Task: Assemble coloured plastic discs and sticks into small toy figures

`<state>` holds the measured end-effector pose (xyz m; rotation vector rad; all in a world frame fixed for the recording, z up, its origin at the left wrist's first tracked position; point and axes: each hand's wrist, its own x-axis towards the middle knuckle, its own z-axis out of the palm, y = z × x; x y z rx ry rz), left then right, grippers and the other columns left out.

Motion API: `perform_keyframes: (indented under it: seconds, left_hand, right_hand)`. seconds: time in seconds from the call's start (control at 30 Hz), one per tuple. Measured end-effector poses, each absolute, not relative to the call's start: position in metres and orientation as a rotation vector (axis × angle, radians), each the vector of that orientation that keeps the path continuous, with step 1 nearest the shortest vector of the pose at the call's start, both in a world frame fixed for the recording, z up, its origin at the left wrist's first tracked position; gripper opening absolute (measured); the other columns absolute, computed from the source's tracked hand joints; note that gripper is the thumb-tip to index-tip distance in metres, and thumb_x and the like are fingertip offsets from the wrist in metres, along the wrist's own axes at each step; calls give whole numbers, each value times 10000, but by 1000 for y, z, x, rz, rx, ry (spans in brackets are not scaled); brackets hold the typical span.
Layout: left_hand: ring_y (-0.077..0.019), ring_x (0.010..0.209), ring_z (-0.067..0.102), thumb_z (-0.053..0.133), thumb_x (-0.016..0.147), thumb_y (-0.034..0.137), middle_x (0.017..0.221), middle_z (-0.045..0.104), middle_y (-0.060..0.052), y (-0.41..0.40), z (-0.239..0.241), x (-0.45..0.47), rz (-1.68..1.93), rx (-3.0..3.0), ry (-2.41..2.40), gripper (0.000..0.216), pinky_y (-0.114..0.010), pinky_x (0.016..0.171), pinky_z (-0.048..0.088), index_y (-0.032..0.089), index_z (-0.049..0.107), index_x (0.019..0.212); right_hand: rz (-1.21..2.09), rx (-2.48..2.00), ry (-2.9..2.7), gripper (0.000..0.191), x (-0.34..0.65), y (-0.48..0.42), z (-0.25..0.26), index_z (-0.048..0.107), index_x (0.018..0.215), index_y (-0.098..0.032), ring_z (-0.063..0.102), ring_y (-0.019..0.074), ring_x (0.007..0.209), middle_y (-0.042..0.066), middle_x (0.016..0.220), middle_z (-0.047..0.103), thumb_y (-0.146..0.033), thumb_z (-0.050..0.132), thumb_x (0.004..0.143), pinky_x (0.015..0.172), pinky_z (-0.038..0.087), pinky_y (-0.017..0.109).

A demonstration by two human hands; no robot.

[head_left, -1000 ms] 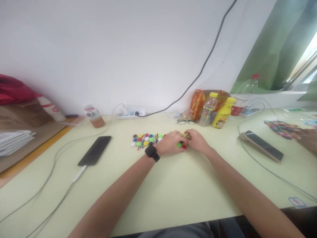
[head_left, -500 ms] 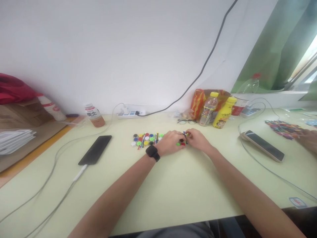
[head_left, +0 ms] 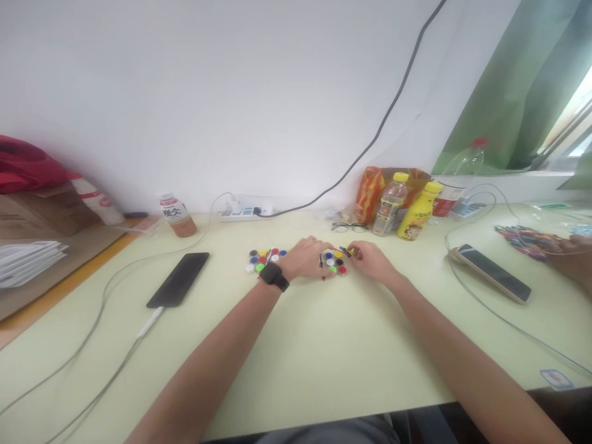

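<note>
Small round coloured caps point(head_left: 341, 270) lie in groups on the table, in white, blue, yellow, red, green and black. My left hand point(head_left: 303, 259), with a black watch point(head_left: 274, 277) on its wrist, is curled low over the middle of them and covers some. At its fingertips shows a thin dark blue stick point(head_left: 320, 260), which it seems to pinch; part of it is hidden. My right hand point(head_left: 370, 260) is closed at the right edge of the caps. Between its thumb and finger are thin coloured plastic sticks point(head_left: 345, 251), mostly blue and red.
A black phone point(head_left: 178, 280) with a cable lies left, a drink bottle point(head_left: 177, 216) behind it. Glasses point(head_left: 349, 227), a clear bottle point(head_left: 390, 205) and a yellow bottle point(head_left: 419, 211) stand behind my right hand. Another person's hand point(head_left: 571, 256) touches a stick pile point(head_left: 527, 239) beside a phone-like device point(head_left: 494, 273).
My left hand has moved left, away from my right hand, uncovering blue, white and yellow caps between them. My right hand has barely moved; more of its sticks show.
</note>
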<state>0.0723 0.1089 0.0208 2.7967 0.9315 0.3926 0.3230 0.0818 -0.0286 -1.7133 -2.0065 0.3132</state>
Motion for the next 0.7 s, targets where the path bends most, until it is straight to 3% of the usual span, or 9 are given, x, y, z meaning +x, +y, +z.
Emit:
perform_keyframes:
  seconds: [0.17,0.33,0.47,0.6,0.7]
  left_hand:
    - [-338,1194,588,772,768,600,1162,735,-83,111,21,71,380,2801,915,648,-419,1001,469,263,659,1310]
    - [-337,1178,606,756,787,608,1138,745,-88,113,17,72,382,2810,910,621,-423,1000,472,258,673,1293]
    - [-338,1177,617,754,796,606,1146,747,-98,112,17,73,361,2807,910,613,-423,990,486,242,685,1285]
    - [-323,1261,585,665,891,595,1287,712,-108,111,28,67,396,2764,941,610,-421,1033,481,217,636,1369]
    - [-300,1282,581,573,962,587,1320,701,-99,116,44,49,491,2707,1017,567,-413,1066,476,218,620,1390]
  right_hand:
    - [303,-1750,-2031,90,323,77,-24,707,924,-216,637,172,742,26,861,728,-203,684,838,660,421,260]
    - [249,-1764,-2011,129,315,79,-29,698,978,-177,637,191,856,85,1004,721,-170,641,863,719,437,269]
    - [254,-1767,-2026,101,310,76,-29,702,900,-171,634,198,842,84,945,716,-145,614,857,724,434,277]
    - [349,-1740,-2058,84,310,70,-23,714,894,-185,652,182,749,51,855,729,-198,634,868,676,443,266]
    - [342,-1718,-2057,155,310,67,-20,713,966,-184,686,212,829,85,940,748,-271,589,932,741,481,288]
